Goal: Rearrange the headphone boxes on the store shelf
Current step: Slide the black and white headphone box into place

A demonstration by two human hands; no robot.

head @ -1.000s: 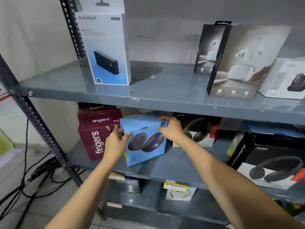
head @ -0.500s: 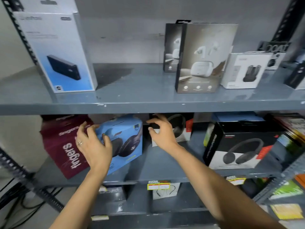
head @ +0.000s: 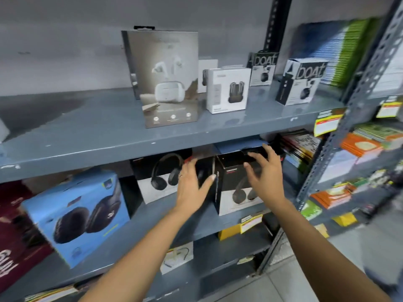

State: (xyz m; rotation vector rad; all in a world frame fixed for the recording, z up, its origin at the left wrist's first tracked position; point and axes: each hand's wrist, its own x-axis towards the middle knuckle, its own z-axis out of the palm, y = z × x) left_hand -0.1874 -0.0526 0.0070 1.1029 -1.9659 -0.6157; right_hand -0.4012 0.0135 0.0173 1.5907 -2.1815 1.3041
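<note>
On the middle shelf (head: 150,219) a black and white headphone box (head: 233,188) stands at the right. My left hand (head: 193,184) lies against its left side, fingers spread. My right hand (head: 265,173) hovers at its top front, fingers apart, holding nothing. A second black and white headphone box (head: 157,177) stands further back to the left. A blue headphone box (head: 82,216) stands free at the left, beside a maroon box (head: 15,236).
The upper shelf (head: 87,131) carries a tall grey earbud box (head: 168,79), a white earbud box (head: 227,90) and two boAt boxes (head: 302,81). A perforated steel upright (head: 349,118) stands at the right, with stacked books (head: 359,147) beyond it. Price tags hang on the shelf edges.
Both hands left the blue box and moved right to the black and white box at the shelf's right end. The view swung right with them.
</note>
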